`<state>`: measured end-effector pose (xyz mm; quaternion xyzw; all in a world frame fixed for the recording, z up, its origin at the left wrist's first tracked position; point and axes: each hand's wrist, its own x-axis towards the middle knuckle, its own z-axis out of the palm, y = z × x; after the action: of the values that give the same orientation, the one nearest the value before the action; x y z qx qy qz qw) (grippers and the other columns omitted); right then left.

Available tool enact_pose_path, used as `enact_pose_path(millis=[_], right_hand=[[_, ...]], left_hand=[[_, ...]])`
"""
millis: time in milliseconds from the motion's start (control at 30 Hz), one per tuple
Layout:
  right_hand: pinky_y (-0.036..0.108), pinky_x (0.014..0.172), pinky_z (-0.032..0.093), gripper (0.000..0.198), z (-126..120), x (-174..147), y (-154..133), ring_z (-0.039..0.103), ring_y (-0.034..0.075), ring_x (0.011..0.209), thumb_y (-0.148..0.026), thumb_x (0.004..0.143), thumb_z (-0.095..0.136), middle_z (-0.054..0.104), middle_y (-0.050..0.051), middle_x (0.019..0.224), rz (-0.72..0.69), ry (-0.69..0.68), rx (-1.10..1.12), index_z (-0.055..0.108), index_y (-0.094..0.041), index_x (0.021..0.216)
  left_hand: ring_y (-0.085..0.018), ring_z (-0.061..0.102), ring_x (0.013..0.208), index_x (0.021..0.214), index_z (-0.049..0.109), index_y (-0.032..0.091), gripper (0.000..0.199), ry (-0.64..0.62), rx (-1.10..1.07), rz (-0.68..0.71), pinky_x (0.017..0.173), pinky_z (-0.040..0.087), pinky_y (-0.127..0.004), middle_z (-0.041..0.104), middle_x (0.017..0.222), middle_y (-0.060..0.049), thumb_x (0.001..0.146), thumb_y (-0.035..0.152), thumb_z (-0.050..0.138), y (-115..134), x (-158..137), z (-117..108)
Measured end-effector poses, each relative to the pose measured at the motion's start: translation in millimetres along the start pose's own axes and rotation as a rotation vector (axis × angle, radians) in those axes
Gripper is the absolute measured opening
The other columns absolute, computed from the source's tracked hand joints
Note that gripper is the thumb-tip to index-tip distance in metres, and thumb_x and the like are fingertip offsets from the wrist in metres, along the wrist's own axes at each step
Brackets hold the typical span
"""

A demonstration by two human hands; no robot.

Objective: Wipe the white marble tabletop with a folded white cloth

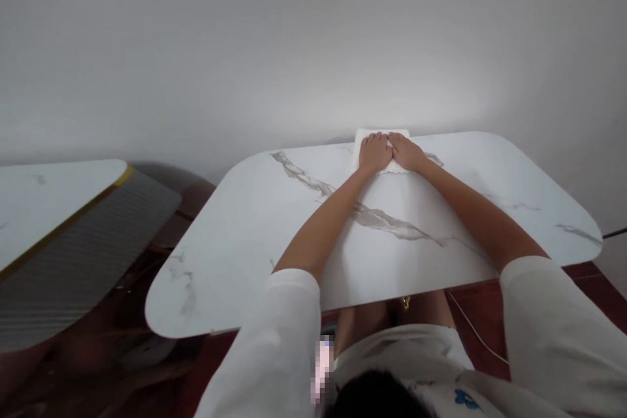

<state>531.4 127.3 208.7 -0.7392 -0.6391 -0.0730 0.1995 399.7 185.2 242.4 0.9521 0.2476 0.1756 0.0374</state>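
- The small white folded cloth [383,144] lies at the far edge of the white marble-veined oval surface [245,235], against the grey wall.
- It looks soft, light and limp; best taken by its edges or pressed flat.
- Left hand [375,153] and right hand [406,152] rest palm-down on the cloth, touching each other, arms stretched forward; each grip is released, fingers flat.

My only view: head camera, set high above near edge of white marble surface [235,241], facing forward and steeply down. I see whole surface top, far edge meeting plain grey wall [294,32] beyond. Wearer's own sleeves and lap fill frame bottom, nearest lens. Second pale slab [44,202] lies left of surface, partly cut off.
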Motion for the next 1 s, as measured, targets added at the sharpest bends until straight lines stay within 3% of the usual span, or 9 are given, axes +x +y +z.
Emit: enact_pose_path(millis=[300, 667, 733, 867, 1000], right_hand=[[0.051, 0.115, 0.028, 0.055, -18.2, -67.3, -28.7, 0.036, 0.029, 0.138, -0.034, 0.094, 0.026, 0.044, 0.014, 0.147, -0.008, 0.006, 0.025, 0.040, -0.010, 0.142], [0.046, 0.117, 0.028, 0.055, -54.8, -176.2, -130.5, 0.032, 0.025, 0.141, -0.030, 0.094, 0.029, 0.038, 0.011, 0.152, -0.093, -0.119, 0.050, 0.036, -0.012, 0.145], [0.046, 0.117, 0.028, 0.055, -61.8, -199.3, -141.6, 0.031, 0.025, 0.141, -0.029, 0.093, 0.031, 0.037, 0.011, 0.152, -0.093, -0.135, 0.041, 0.036, -0.012, 0.146], [0.046, 0.118, 0.027, 0.057, -76.2, -234.7, -138.9, 0.029, 0.024, 0.142, -0.029, 0.093, 0.030, 0.036, 0.010, 0.153, -0.084, -0.123, 0.012, 0.035, -0.012, 0.147], [0.046, 0.118, 0.027, 0.058, -87.1, -242.2, -110.6, 0.027, 0.023, 0.143, -0.031, 0.092, 0.030, 0.034, 0.005, 0.154, -0.016, -0.134, 0.016, 0.031, -0.017, 0.149]], left_hand=[[-0.027, 0.040, 0.129, 0.130, 0.048, 0.013, 0.042, -0.027, 0.006, 0.032, 0.108, 0.027, -0.042, 0.048, 0.139, -0.013, 0.092, 0.022, 0.032, 34.4, -60.4, -14.0], [-0.031, 0.045, 0.122, 0.126, 0.049, 0.004, 0.043, -0.148, 0.136, 0.026, 0.105, 0.033, -0.044, 0.054, 0.127, -0.020, 0.091, 0.024, 0.035, 69.5, -195.1, -67.5], [-0.032, 0.041, 0.129, 0.131, 0.045, 0.001, 0.048, -0.165, 0.117, 0.045, 0.109, 0.030, -0.045, 0.049, 0.135, -0.022, 0.091, 0.025, 0.034, 78.2, -216.4, -73.5], [-0.033, 0.027, 0.141, 0.140, 0.034, -0.003, 0.057, -0.221, 0.060, 0.061, 0.115, 0.022, -0.044, 0.033, 0.150, -0.023, 0.091, 0.025, 0.033, 100.4, -231.4, -71.9], [-0.032, 0.026, 0.142, 0.142, 0.033, -0.001, 0.058, -0.222, 0.012, 0.084, 0.116, 0.022, -0.045, 0.032, 0.151, -0.022, 0.090, 0.024, 0.033, 122.7, -213.2, -59.9]])
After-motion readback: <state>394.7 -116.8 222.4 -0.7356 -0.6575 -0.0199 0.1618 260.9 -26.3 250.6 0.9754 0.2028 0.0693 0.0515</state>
